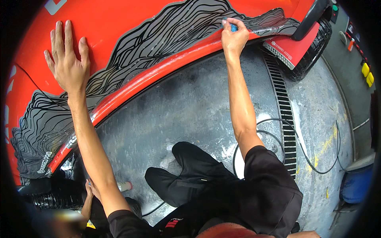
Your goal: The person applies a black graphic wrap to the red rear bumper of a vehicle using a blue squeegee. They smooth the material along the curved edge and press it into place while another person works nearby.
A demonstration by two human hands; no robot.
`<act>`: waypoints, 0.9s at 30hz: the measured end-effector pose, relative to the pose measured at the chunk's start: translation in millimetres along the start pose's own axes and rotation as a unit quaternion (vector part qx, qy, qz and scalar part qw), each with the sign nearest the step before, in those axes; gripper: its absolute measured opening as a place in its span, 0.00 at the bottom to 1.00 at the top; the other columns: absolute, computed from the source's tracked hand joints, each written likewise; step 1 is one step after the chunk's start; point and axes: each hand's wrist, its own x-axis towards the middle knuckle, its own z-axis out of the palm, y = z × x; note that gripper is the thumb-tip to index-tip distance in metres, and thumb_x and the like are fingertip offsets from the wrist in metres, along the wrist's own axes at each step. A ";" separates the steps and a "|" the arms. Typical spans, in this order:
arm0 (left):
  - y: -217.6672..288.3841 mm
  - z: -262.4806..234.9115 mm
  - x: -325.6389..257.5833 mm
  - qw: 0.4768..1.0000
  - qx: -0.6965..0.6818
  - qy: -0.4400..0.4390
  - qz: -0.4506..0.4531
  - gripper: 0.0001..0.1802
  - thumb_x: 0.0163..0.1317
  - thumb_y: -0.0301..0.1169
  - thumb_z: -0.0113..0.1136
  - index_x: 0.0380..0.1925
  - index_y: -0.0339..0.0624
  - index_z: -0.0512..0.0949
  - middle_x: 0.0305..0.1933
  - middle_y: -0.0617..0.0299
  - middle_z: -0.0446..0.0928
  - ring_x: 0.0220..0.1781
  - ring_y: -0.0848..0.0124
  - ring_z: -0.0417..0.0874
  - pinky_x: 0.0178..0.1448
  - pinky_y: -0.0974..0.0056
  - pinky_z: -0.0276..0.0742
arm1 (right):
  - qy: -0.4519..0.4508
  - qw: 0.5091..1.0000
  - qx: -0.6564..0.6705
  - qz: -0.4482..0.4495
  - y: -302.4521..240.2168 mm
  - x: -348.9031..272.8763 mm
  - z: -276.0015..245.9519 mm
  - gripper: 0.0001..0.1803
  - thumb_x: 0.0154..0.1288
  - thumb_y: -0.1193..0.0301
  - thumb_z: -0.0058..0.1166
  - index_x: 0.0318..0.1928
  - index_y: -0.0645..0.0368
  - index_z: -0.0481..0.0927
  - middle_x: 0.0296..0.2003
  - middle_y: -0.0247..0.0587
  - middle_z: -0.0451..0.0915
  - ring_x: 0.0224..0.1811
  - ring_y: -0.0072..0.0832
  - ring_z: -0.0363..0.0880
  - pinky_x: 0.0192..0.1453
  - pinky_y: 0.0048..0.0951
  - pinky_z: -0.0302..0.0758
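My left hand [70,63] lies flat on the red car body panel [102,29], fingers stretched and slightly spread. To the right, my right hand [235,35] pinches a small blue piece [233,28], soft-looking and mostly hidden by the fingers. It is at the lower edge of the grey decal [158,39] with black wavy lines, just above the red sill [158,69]. What the blue piece is made of I cannot tell. Wet-looking shine shows on the sill and the decal.
Another person's hand [90,189] is at the lower left, near a whitish bottle [125,186]. A black hose [295,131] loops over the grey floor, across a drain grate [283,107]. A tyre [317,51] with a red mudflap [291,45] stands far right; a blue container [357,186] stands at the right.
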 end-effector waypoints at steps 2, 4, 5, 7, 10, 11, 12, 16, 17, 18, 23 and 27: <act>-1.4 -0.6 -2.5 1.000 0.001 -0.002 0.002 0.32 0.82 0.53 0.53 0.83 0.65 0.68 0.88 0.71 0.63 0.89 0.68 0.61 0.90 0.42 0.48 | -0.015 0.993 -0.039 -0.112 4.1 -12.1 3.0 0.07 0.64 0.74 0.73 0.40 0.64 0.90 0.36 0.49 0.90 0.39 0.39 0.88 0.48 0.40 0.82; -0.4 1.0 -3.0 1.000 0.000 -0.002 0.002 0.32 0.82 0.53 0.53 0.83 0.65 0.68 0.88 0.71 0.63 0.89 0.68 0.61 0.90 0.42 0.48 | -0.021 0.991 -0.018 -0.127 7.5 -7.0 0.9 0.06 0.64 0.74 0.73 0.39 0.64 0.90 0.36 0.49 0.90 0.38 0.38 0.88 0.47 0.39 0.82; -0.3 1.2 -1.9 1.000 0.001 -0.002 0.001 0.32 0.82 0.53 0.53 0.83 0.66 0.68 0.88 0.71 0.63 0.89 0.68 0.60 0.90 0.42 0.48 | 0.010 0.997 -0.022 -0.074 4.3 1.2 -1.6 0.06 0.64 0.74 0.73 0.39 0.64 0.90 0.36 0.50 0.90 0.39 0.39 0.89 0.48 0.39 0.82; -0.5 -0.1 -2.7 1.000 0.005 -0.005 0.001 0.32 0.82 0.54 0.53 0.83 0.66 0.68 0.88 0.71 0.63 0.89 0.68 0.60 0.90 0.42 0.48 | 0.022 0.999 -0.010 -0.031 1.0 3.1 -1.1 0.06 0.64 0.74 0.73 0.39 0.64 0.90 0.34 0.49 0.90 0.37 0.36 0.88 0.47 0.38 0.82; -5.9 0.8 -1.8 1.000 0.011 -0.005 0.003 0.33 0.82 0.54 0.53 0.83 0.66 0.67 0.88 0.71 0.63 0.89 0.68 0.60 0.91 0.43 0.47 | -0.024 0.994 -0.008 -0.110 -11.4 -6.5 5.0 0.07 0.66 0.74 0.73 0.40 0.66 0.90 0.31 0.45 0.89 0.33 0.30 0.86 0.42 0.35 0.82; -4.0 -0.2 -2.2 1.000 0.009 -0.007 0.001 0.33 0.82 0.54 0.53 0.83 0.66 0.67 0.88 0.71 0.63 0.89 0.68 0.60 0.91 0.43 0.47 | 0.001 0.996 0.004 -0.093 -10.7 -1.8 5.0 0.07 0.66 0.75 0.73 0.40 0.66 0.90 0.31 0.45 0.89 0.33 0.30 0.86 0.43 0.35 0.82; -2.9 -0.7 -2.5 1.000 0.007 -0.009 -0.002 0.33 0.82 0.54 0.53 0.83 0.66 0.67 0.88 0.71 0.63 0.89 0.68 0.60 0.91 0.43 0.46 | 0.025 0.997 0.015 -0.076 -8.6 6.6 6.4 0.07 0.66 0.75 0.72 0.40 0.67 0.89 0.31 0.45 0.90 0.34 0.30 0.86 0.43 0.35 0.82; -3.1 2.3 -3.3 1.000 0.006 -0.005 0.001 0.33 0.82 0.54 0.53 0.83 0.66 0.67 0.88 0.71 0.63 0.89 0.69 0.60 0.91 0.44 0.46 | 0.017 0.985 0.030 -0.167 6.1 -6.8 18.2 0.07 0.65 0.76 0.73 0.39 0.66 0.89 0.35 0.47 0.90 0.36 0.31 0.87 0.45 0.35 0.82; -3.7 1.3 -3.8 1.000 0.007 -0.007 0.000 0.32 0.82 0.54 0.53 0.83 0.66 0.67 0.88 0.71 0.63 0.89 0.69 0.60 0.91 0.44 0.45 | 0.009 0.979 0.001 -0.203 4.3 -13.3 17.1 0.06 0.65 0.76 0.73 0.39 0.65 0.90 0.36 0.47 0.90 0.37 0.32 0.87 0.46 0.35 0.82; -3.9 0.5 -3.9 1.000 0.007 -0.009 0.000 0.32 0.82 0.53 0.53 0.83 0.66 0.67 0.88 0.72 0.63 0.89 0.69 0.60 0.91 0.44 0.45 | 0.014 0.989 0.021 -0.149 6.9 -5.3 16.4 0.06 0.65 0.76 0.73 0.39 0.65 0.90 0.37 0.47 0.90 0.39 0.35 0.88 0.48 0.37 0.83; -2.5 1.0 -4.0 1.000 0.001 -0.006 -0.002 0.32 0.82 0.54 0.53 0.83 0.67 0.68 0.88 0.71 0.63 0.89 0.69 0.60 0.91 0.43 0.46 | -0.006 0.986 0.005 -0.168 3.6 -9.3 17.2 0.06 0.65 0.77 0.73 0.40 0.65 0.90 0.36 0.47 0.90 0.40 0.36 0.88 0.49 0.37 0.82; -2.2 0.1 -3.3 1.000 0.002 -0.004 -0.001 0.32 0.82 0.53 0.53 0.83 0.67 0.68 0.88 0.71 0.63 0.89 0.69 0.60 0.91 0.43 0.47 | 0.011 0.998 0.041 -0.042 -18.7 -0.9 8.4 0.06 0.64 0.76 0.74 0.39 0.65 0.90 0.35 0.48 0.91 0.38 0.37 0.88 0.49 0.38 0.82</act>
